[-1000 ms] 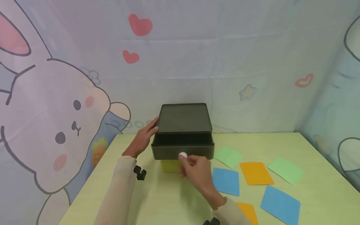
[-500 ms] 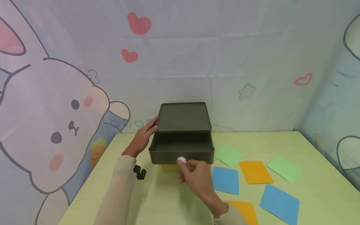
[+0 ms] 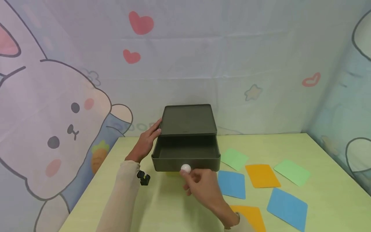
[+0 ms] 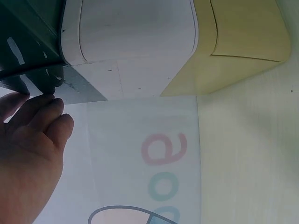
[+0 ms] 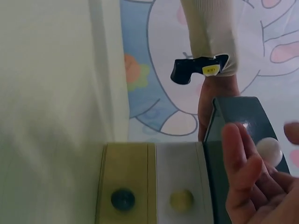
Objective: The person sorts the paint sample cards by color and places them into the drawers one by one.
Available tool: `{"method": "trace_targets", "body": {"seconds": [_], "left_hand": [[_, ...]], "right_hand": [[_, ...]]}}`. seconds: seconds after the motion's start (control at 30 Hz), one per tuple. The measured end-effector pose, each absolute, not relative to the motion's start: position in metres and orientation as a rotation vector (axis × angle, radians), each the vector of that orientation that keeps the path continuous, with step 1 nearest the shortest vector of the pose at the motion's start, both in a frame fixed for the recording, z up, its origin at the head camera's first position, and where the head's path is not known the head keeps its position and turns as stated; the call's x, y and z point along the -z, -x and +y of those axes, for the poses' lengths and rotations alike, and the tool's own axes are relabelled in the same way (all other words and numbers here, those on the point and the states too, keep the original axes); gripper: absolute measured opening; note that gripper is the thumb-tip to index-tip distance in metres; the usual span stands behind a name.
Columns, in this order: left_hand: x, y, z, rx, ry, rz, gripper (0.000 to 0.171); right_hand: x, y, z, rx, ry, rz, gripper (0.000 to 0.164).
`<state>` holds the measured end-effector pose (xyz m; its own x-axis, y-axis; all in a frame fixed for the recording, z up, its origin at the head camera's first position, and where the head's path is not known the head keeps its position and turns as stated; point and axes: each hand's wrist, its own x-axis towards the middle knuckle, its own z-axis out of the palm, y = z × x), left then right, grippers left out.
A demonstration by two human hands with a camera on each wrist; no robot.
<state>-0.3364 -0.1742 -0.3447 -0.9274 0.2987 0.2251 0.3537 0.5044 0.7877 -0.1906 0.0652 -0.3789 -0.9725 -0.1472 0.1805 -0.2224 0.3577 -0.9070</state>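
A small chest of stacked drawers stands on the table, its dark green top unit (image 3: 188,119) uppermost. White (image 4: 138,35) and yellow (image 4: 250,30) units sit beneath it in the left wrist view. The dark green drawer (image 3: 166,164) is pulled well out and looks bare inside. My right hand (image 3: 206,188) is at its round white knob (image 3: 185,168), thumb and curled fingers on either side of it. My left hand (image 3: 145,143) rests against the left side of the top unit, fingers fairly straight along it.
To the right lie blue (image 3: 232,184), orange (image 3: 262,176) and green (image 3: 292,172) paper cards on the pale table (image 3: 324,199). A printed cloth (image 3: 185,71) hangs close behind the chest. The lower drawers carry a dark knob (image 5: 123,199) and a yellow knob (image 5: 181,200).
The dark green drawer has slid farther out toward me, with my right hand moving along at its knob. My left hand has stayed against the chest's side.
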Motion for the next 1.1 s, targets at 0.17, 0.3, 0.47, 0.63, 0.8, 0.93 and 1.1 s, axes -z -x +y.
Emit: {"method": "trace_targets", "body": {"seconds": [0.17, 0.3, 0.47, 0.63, 0.8, 0.93, 1.1], "left_hand": [[0.344, 0.335, -0.175, 1.409, 0.571, -2.678, 0.057], [0.344, 0.335, -0.174, 1.408, 0.578, -2.687, 0.056], [0.341, 0.335, -0.174, 1.394, 0.582, -2.688, 0.057], [0.34, 0.335, -0.176, 1.389, 0.58, -2.69, 0.057], [0.344, 0.336, -0.176, 1.394, 0.596, -2.679, 0.057], [0.346, 0.336, -0.175, 1.4, 0.601, -2.671, 0.056], [0.346, 0.334, -0.177, 1.398, 0.596, -2.663, 0.056]], "right_hand": [[0.385, 0.188, 0.099, -1.435, -0.997, -2.762, 0.028], [0.397, 0.195, 0.14, -1.089, -1.299, -2.898, 0.023], [0.412, 0.215, 0.183, -0.694, -1.032, -2.992, 0.04], [0.431, 0.236, 0.205, -0.559, -0.835, -2.958, 0.068], [0.443, 0.249, 0.214, -0.562, -0.855, -2.935, 0.084], [0.45, 0.251, 0.216, -0.522, -0.897, -2.922, 0.086], [0.453, 0.25, 0.215, -0.506, -0.9, -2.929, 0.084]]}}
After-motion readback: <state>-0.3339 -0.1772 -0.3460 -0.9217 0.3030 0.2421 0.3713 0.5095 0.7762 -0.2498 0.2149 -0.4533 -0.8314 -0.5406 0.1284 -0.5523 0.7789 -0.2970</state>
